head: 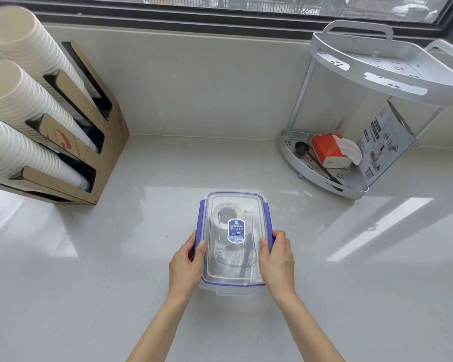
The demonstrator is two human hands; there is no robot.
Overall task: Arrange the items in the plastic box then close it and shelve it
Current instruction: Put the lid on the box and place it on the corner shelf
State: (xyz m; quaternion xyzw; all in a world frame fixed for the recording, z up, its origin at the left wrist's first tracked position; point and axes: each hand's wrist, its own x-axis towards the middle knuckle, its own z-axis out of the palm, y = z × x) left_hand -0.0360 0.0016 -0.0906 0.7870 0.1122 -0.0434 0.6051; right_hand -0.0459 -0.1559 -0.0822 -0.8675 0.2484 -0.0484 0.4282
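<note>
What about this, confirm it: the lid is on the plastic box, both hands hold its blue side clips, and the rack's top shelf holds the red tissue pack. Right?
One thing is wrong. In the head view the red tissue pack lies on the rack's bottom shelf, not the top shelf. The rest stands: the lid is on the plastic box, and the left hand and right hand hold its blue side clips.
</note>
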